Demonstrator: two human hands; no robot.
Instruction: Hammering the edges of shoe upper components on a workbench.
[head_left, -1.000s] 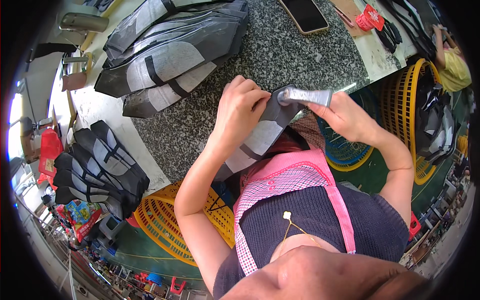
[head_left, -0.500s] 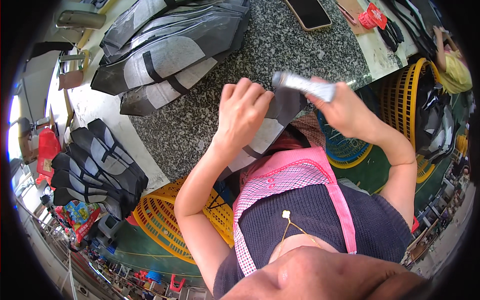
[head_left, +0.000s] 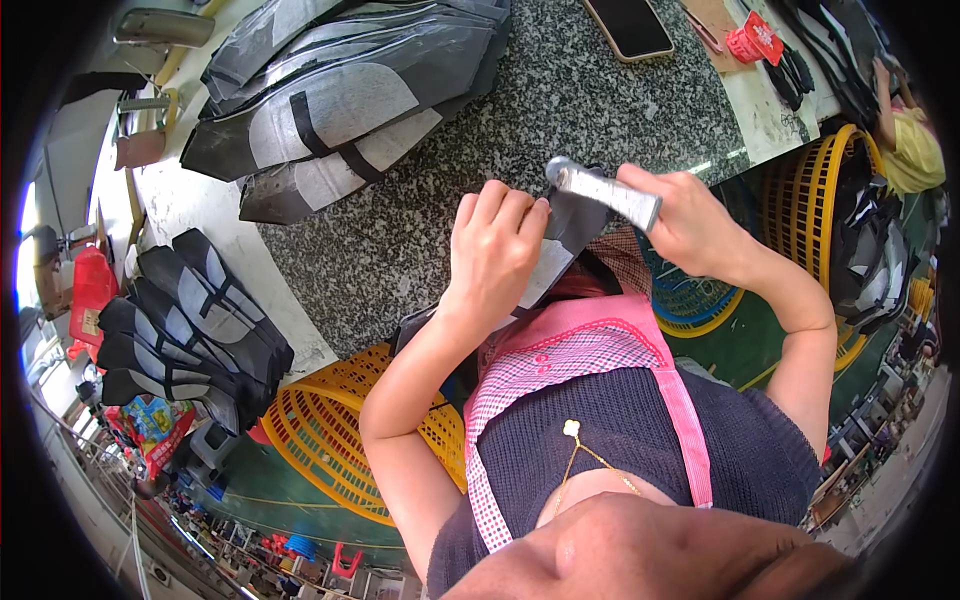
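1. Head view, the only one. Grips a silver-coloured hammer (head_left: pixel 605 190) in the right hand (head_left: pixel 690 215), fingers closed round the handle. Shows the hammer head over the far end of a dark panel (head_left: pixel 577 220); cannot tell if touching.

2. Has the left hand (head_left: pixel 497 245) curled nearly into a fist at the panel's left edge. Cannot see the fingertips, so cannot tell if pinching it.

3. Find the panel between the hands, at the near edge of the speckled stone slab (head_left: pixel 390 240), slanting toward the pink checked apron (head_left: pixel 545 370).

4. Looks like tapping that end down. Better to land the face square, with short, even blows, well clear of the left fingers. Best to back the struck part with stone – might flex or skid past the slab's edge.

5. Seems thin and bendy, matt dark grey with a paler patch. Compare the panel stack (head_left: pixel 340 110) at upper left: long, tapered, angular ends, smooth grey patches crossed by black strips (head_left: pixel 303 120).

6. Note also a fanned pile (head_left: pixel 225 310) of similar shapes at left, plus a yellow slotted plastic basket (head_left: pixel 330 450) below – rigid, round-rimmed.
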